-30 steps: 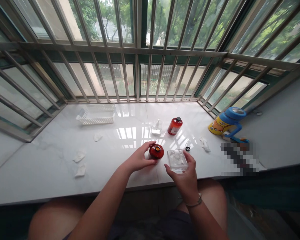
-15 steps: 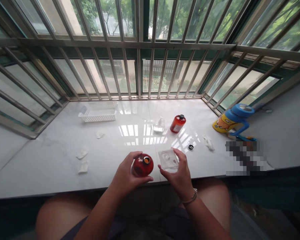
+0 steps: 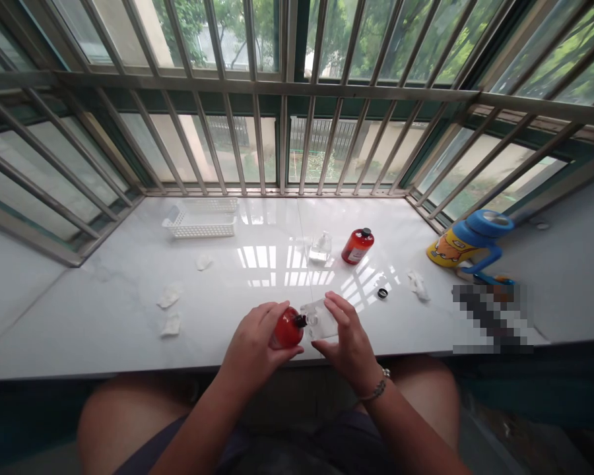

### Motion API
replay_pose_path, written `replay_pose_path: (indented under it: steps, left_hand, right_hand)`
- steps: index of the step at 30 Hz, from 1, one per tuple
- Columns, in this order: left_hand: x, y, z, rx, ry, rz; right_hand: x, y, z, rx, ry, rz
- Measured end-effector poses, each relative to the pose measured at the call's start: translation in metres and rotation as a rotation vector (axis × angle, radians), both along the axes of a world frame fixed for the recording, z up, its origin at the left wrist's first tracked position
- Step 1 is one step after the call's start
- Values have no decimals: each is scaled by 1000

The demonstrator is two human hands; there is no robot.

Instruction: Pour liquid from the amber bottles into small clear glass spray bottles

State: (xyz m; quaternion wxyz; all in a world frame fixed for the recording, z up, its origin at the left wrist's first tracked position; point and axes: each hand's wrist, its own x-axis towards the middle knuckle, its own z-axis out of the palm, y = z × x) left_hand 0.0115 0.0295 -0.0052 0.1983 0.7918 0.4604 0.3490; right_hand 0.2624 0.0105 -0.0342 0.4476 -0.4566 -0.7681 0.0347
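My left hand (image 3: 257, 343) is wrapped round an uncapped red bottle (image 3: 287, 328), tipped on its side so its mouth points right. My right hand (image 3: 349, 340) grips a clear square container (image 3: 321, 318), tilted toward that mouth; bottle neck and container rim touch or nearly touch. Both are held just above the white sill's (image 3: 103, 330) front edge. A small black cap (image 3: 383, 293) lies on the sill to the right of my right hand.
Farther back stand a second red bottle (image 3: 357, 245) with its cap on and a small clear bottle (image 3: 321, 247). A white slotted basket (image 3: 201, 220) sits back left, crumpled tissues (image 3: 168, 297) lie left and right, and a blue-and-yellow cup (image 3: 468, 241) is right.
My left hand lifted the red bottle off the sill and tipped it sideways toward the clear container. My right hand tilted the container and brought it to the bottle's mouth.
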Motion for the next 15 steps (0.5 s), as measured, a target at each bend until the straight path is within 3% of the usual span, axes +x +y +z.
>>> replay_pose_path:
  steps: [15]
  left_hand:
    - [4,-1,-6,-104,-85,-33]
  right_hand:
    - [11,7,10,7,-147,43]
